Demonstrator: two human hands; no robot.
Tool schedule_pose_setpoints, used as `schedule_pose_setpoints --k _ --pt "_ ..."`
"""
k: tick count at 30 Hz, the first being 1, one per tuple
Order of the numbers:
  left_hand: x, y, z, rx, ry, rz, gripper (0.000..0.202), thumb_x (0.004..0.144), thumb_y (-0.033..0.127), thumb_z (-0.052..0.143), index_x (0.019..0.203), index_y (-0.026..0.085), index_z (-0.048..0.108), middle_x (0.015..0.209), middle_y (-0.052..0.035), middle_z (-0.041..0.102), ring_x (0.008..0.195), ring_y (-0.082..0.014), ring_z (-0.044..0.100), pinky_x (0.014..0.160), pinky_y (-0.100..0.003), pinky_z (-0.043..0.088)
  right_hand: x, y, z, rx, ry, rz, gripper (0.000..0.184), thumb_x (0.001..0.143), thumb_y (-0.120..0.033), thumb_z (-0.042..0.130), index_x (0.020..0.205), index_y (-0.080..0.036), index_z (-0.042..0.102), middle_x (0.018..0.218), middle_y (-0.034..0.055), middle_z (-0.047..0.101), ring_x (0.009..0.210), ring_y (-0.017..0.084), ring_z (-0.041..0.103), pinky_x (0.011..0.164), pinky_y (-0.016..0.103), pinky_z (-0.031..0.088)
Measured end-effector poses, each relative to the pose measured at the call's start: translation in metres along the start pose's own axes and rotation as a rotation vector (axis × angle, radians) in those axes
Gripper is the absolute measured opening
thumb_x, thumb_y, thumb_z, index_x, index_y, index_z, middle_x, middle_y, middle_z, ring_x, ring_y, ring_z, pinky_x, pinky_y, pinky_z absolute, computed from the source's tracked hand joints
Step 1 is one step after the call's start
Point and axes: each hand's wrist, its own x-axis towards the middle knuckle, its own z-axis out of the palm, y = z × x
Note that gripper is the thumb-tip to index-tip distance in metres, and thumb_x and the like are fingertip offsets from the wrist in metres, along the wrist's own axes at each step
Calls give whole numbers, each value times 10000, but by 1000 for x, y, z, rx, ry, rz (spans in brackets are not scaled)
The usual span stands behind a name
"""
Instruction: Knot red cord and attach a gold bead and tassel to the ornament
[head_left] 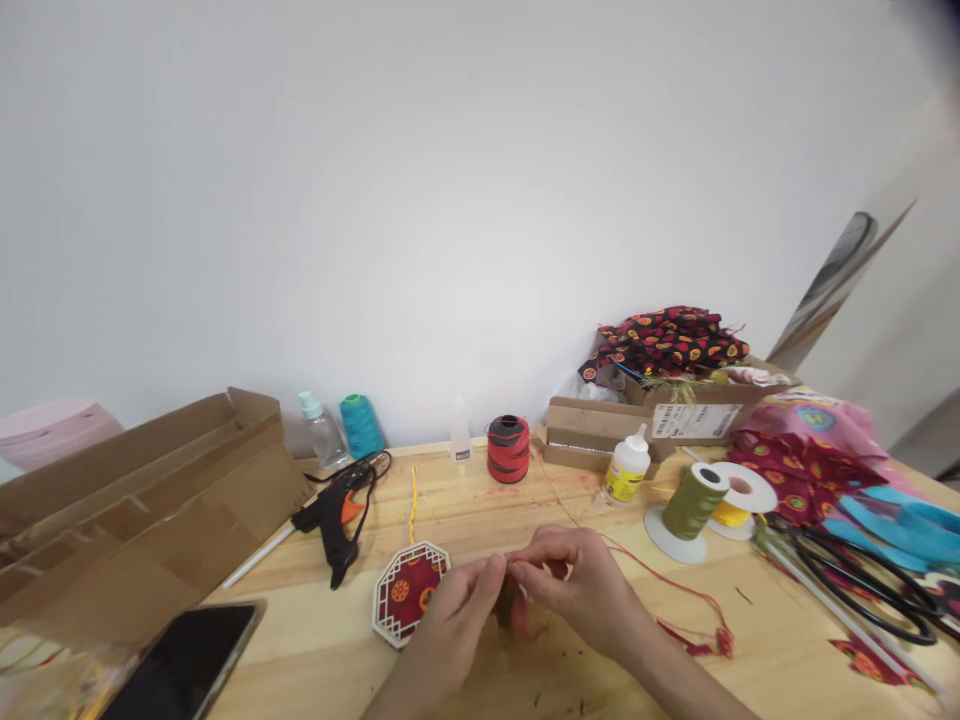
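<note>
Nearest the camera, at the lower left, a dark phone (184, 660) lies face up on the wooden table (750, 650).

Just beyond it, both hands are brought together at the table's near middle. The left hand (454, 615) and the right hand (581, 590) are each pinched, thumb against fingertips, on a small red piece (510, 603) held between them just above the wood. What the piece is cannot be told; it is mostly hidden by the fingers.

A red thread (679, 595) trails from the pinch to the right in a loose loop. A thinner strand runs back toward the red spool (508, 448).

An octagonal red-and-white ornament (409, 592) lies flat, just beside the left hand.

Judgement: a fine winding or knotting step on the thread is in hand. The next move calls for the pinch to be kept on one side while the other is re-gripped, with the slack loop kept free of snags.

Farther off are noted a black glue gun (334, 515), a green spool (694, 500), a glue bottle (627, 465) and scissors (862, 580). At the wall stand a teal spool (361, 425) and cardboard boxes (135, 500), one heaped with patterned fabric (664, 340).
</note>
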Motion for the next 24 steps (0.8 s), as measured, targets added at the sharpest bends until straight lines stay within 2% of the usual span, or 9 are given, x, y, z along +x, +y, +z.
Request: schedule_pose_setpoints --k 2,4,8,10,16,20,24 --pt "1 4 -1 20 -56 -46 425 809 479 375 571 164 532 528 17 503 555 -131 480 580 -232 388 1 1 -1 38 -6 43 199 729 -224 551 619 -201 716 513 1 589 534 118 484 520 217 355" --pt "1 6 -2 72 -79 -85 436 816 486 346 529 173 447 493 41 407 492 -106 376 498 -220 300 2 2 0 70 14 92 159 700 -230 581 639 -179 719 529 3 579 511 110 470 485 212 341" --pt "3 5 -4 116 -128 -65 432 822 485 325 515 184 367 503 56 318 490 -98 264 474 -237 197 4 6 2 131 28 117 153 678 -225 595 611 -155 714 523 0 556 499 100 460 460 201 327" --pt "4 3 -4 57 -144 -62 414 810 490 354 531 184 375 507 64 286 493 -97 235 472 -241 176 3 6 2 161 29 121 143 668 -215 600 604 -153 712 520 -2 547 502 99 464 461 199 332" --pt "4 0 -4 -188 -184 -112 377 775 485 443 694 135 556 511 82 246 493 -91 190 473 -227 165 4 2 4 236 37 117 178 675 -209 583 544 -148 688 500 -4 545 496 98 477 478 203 356" --pt "5 -1 -5 -148 -177 -82 389 767 488 457 674 128 571 494 81 274 486 -87 218 474 -225 180 4 2 8 285 100 143 153 643 -230 606 545 -138 679 509 1 548 487 98 466 466 207 355" --pt "7 -3 -6 -45 -145 -88 389 761 489 465 622 133 538 490 72 313 480 -84 241 462 -229 166 2 6 10 222 169 136 150 623 -245 620 545 -131 678 495 0 519 475 95 427 440 210 318"
